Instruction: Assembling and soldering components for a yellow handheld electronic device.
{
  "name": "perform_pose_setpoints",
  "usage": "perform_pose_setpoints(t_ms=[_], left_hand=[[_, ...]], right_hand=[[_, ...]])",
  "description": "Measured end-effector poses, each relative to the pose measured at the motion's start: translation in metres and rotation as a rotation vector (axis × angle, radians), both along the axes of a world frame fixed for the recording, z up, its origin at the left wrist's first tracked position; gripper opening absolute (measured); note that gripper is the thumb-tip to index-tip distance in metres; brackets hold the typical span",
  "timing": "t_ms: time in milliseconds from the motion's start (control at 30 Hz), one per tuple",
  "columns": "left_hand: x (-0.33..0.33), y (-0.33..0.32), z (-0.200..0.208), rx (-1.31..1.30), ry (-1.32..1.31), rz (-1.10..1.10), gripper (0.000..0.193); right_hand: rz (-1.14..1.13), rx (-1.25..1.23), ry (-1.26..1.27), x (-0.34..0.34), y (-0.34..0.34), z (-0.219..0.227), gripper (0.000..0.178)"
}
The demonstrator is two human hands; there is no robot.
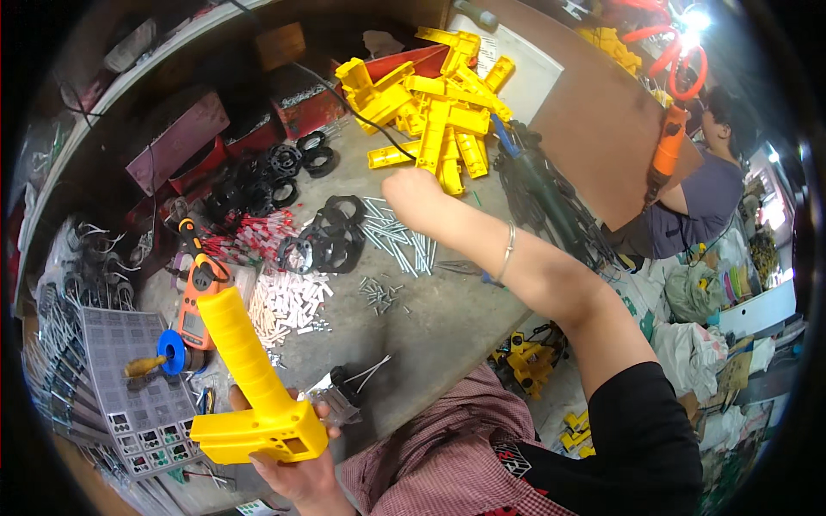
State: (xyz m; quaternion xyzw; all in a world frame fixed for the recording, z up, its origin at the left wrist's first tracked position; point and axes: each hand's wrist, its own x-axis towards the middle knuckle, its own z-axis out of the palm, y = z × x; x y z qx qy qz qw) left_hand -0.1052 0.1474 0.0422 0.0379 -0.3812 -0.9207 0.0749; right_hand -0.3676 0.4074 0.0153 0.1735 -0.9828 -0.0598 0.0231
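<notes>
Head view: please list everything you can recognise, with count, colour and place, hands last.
Ribbed-handled plastic housing: one, yellow, lower left
Angular plastic housings: many, yellow, heaped upper centre
Long metal pins: many, silver, centre
Short metal screws: many, grey, below pins
Round plastic rings: many, black, left of pins
Small tubular pieces: many, white, left of screws
Handheld plastic meter: one, orange, left
Round spool: one, blue, below meter
Flat printed sheet: one, grey, far left
Open bins: several, red, upper left
Hanging cylindrical tool: one, orange, upper right
Co-worker: one, purple-grey top, right
Flat worktable: one, grey, centre
Right hand: one, bare, at heaped housings' near edge
Left hand: one, bare, holding the ribbed housing
</notes>
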Motion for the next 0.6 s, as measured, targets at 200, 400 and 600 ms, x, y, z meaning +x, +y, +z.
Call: perform_pose_setpoints(t_ms=[200, 400, 600], left_hand=[[0.012, -0.019, -0.009, -0.160, -0.102, 0.072, 0.081], [-0.001, -0.005, -0.004, -0.208, -0.128, 0.093, 0.080], [0.006, -0.012, 0.000, -0.162, -0.091, 0.013, 0.070]], right_hand=[[0.027, 0.008, 0.024, -0.013, 0.002, 0.031, 0.016], [0.048, 0.069, -0.174, -0.020, -0.014, 0.015, 0.019], [0.096, -0.113, -0.211, -0.024, 0.002, 0.004, 0.024]])
